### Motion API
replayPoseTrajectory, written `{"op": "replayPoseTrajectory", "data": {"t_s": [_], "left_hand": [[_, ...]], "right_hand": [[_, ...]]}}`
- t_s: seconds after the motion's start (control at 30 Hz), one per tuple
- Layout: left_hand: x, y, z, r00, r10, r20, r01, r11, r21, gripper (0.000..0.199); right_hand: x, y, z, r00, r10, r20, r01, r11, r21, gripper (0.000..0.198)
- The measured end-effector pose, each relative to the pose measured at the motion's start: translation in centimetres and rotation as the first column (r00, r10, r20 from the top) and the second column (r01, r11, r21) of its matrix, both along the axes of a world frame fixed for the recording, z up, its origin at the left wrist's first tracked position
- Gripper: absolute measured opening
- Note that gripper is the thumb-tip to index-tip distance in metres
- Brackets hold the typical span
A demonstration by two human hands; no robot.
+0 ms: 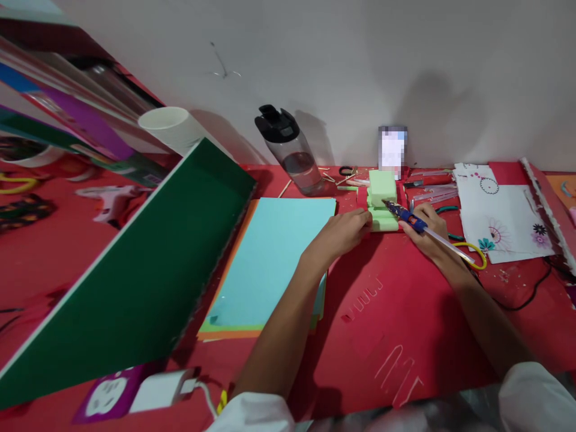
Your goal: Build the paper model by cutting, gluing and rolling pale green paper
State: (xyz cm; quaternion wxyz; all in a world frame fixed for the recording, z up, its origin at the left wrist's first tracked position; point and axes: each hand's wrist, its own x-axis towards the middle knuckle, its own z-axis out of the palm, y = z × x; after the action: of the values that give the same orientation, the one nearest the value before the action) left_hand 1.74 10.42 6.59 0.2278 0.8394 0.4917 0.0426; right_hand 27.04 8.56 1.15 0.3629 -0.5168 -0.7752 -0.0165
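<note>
Bottle (299, 165), 12 o'clock from view centre: clear smooth plastic; lid (275, 125), black plastic. Top sheet (274, 258), 6 o'clock: pale-blue paper, smooth, matt. Board (135, 270), between 8 and 9: smooth green face — ragged edge on its 3 o'clock side. Charger (159, 390), between 7 and 8: smooth white plastic. Block (382, 187), between 2 and 3: matt, smooth-faced. Pen-like tool (411, 218), 3 o'clock: blue, plastic-looking. Sleeve (537, 396), 4 o'clock: white cloth.

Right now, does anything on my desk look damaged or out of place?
Yes: pale outlines, perhaps scratches or glue, spoil the plain red tabletop near its front edge; small scraps litter the right side.
</note>
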Motion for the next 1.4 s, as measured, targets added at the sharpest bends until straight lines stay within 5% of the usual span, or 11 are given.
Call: {"op": "replayPoseTrajectory", "data": {"t_s": [1.03,1.4], "left_hand": [[0.1,0.0,-0.1,1.000,-0.003,-0.005,0.003,1.000,0.009,0.023],[-0.1,0.1,-0.9,0.999,-0.002,0.043,0.001,1.000,0.026,0.020]], "right_hand": [[0.6,0.0,-0.5,0.994,-0.020,0.106,0.020,1.000,0.000,0.046],[0.1,-0.1,0.1,0.993,0.002,0.121,0.000,1.000,-0.014,0.036]]}}
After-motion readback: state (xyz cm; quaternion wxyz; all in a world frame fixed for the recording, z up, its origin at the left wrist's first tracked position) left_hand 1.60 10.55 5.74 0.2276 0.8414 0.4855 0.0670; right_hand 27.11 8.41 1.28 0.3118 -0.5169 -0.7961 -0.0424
